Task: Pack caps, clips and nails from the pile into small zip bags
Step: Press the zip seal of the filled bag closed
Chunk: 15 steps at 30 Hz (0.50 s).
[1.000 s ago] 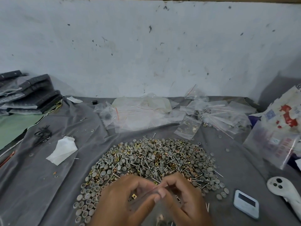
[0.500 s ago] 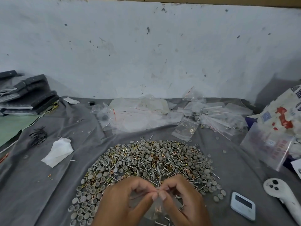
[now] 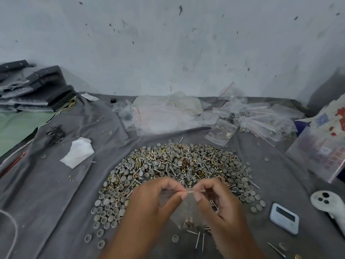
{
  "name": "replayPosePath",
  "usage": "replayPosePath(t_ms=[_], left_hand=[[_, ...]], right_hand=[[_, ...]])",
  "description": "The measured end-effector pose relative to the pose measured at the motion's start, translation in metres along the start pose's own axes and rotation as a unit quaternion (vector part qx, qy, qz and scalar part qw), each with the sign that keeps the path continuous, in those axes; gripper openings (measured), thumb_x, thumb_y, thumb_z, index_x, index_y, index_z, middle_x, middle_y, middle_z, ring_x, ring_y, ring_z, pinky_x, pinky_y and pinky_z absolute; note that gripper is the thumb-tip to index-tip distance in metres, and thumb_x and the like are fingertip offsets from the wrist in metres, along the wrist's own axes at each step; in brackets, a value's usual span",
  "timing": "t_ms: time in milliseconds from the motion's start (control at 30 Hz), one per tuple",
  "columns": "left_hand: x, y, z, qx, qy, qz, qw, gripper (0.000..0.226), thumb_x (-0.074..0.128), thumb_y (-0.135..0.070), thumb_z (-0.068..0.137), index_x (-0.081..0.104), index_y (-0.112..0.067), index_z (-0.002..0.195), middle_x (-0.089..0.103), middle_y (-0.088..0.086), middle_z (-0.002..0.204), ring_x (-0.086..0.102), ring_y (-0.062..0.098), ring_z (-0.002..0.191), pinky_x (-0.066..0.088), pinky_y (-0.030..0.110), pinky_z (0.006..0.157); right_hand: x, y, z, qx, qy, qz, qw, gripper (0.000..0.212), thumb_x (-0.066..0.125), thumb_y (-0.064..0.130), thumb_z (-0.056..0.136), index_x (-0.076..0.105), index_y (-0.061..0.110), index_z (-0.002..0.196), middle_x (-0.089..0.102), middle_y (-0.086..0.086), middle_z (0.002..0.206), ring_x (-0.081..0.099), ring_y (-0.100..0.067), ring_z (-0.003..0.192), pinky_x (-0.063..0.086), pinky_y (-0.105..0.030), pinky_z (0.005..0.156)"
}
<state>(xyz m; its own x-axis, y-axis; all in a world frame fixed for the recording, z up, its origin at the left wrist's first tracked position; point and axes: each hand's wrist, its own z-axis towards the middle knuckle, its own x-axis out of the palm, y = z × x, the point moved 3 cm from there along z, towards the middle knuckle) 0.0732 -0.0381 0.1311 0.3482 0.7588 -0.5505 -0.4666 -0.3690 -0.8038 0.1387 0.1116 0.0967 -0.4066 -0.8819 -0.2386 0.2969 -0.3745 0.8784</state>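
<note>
Where hands (image 3: 186, 212) pinch bag (image 3: 188, 208), pile (image 3: 177, 171) lies behind.

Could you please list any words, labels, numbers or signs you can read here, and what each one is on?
None can be read.
Printed white bag: red and blue markings, too blurred to read.
Clear printed bag: reddish rows of print, too small to read.
Small white timer: screen shows no legible digits.

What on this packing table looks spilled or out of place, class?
Several grey caps and nails lie scattered on the grey cloth, apart from the main pile. A crumpled white tissue also lies loose to its left.
</note>
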Motion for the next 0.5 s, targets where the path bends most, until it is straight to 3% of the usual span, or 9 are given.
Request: replayPosePath(t_ms=[67, 167, 300, 500], left_hand=[[0.003, 0.0, 0.001, 0.01, 0.002, 0.004, 1.0, 0.004, 0.071, -0.033, 0.083, 0.069, -0.035, 0.08, 0.068, -0.029, 0.081, 0.064, -0.01, 0.076, 0.046, 0.004, 0.065], [0.005, 0.007, 0.001, -0.003, -0.007, -0.009, 1.0, 0.003, 0.073, -0.032, 0.083, 0.071, -0.034, 0.084, 0.07, -0.028, 0.082, 0.065, -0.01, 0.077, 0.047, 0.005, 0.066], [0.003, 0.018, 0.0, -0.006, -0.032, -0.009, 0.999, 0.006, 0.073, -0.033, 0.083, 0.069, -0.037, 0.08, 0.069, -0.029, 0.081, 0.065, -0.009, 0.078, 0.046, 0.006, 0.069], [0.004, 0.019, 0.0, 0.015, -0.053, -0.009, 0.998, 0.009, 0.073, -0.032, 0.084, 0.068, -0.037, 0.078, 0.07, -0.026, 0.08, 0.066, -0.006, 0.077, 0.049, 0.011, 0.066]], right_hand=[[0.0, -0.002, 0.0, 0.009, 0.019, -0.015, 1.0, 0.019, 0.06, 0.049, 0.09, 0.064, 0.031, 0.095, 0.065, 0.008, 0.09, 0.066, -0.014, 0.081, 0.058, -0.031, 0.064], [0.0, -0.004, 0.002, -0.003, 0.012, -0.03, 0.999, 0.018, 0.059, 0.048, 0.092, 0.065, 0.03, 0.094, 0.066, 0.009, 0.09, 0.067, -0.013, 0.084, 0.056, -0.022, 0.065], [-0.002, -0.011, 0.002, 0.056, 0.0, 0.055, 0.997, 0.02, 0.06, 0.05, 0.09, 0.066, 0.032, 0.096, 0.068, 0.005, 0.089, 0.069, -0.009, 0.079, 0.058, -0.027, 0.053], [-0.001, -0.016, 0.004, 0.067, 0.009, 0.046, 0.997, 0.021, 0.058, 0.052, 0.092, 0.065, 0.034, 0.1, 0.071, 0.005, 0.09, 0.069, -0.011, 0.081, 0.057, -0.03, 0.061]])
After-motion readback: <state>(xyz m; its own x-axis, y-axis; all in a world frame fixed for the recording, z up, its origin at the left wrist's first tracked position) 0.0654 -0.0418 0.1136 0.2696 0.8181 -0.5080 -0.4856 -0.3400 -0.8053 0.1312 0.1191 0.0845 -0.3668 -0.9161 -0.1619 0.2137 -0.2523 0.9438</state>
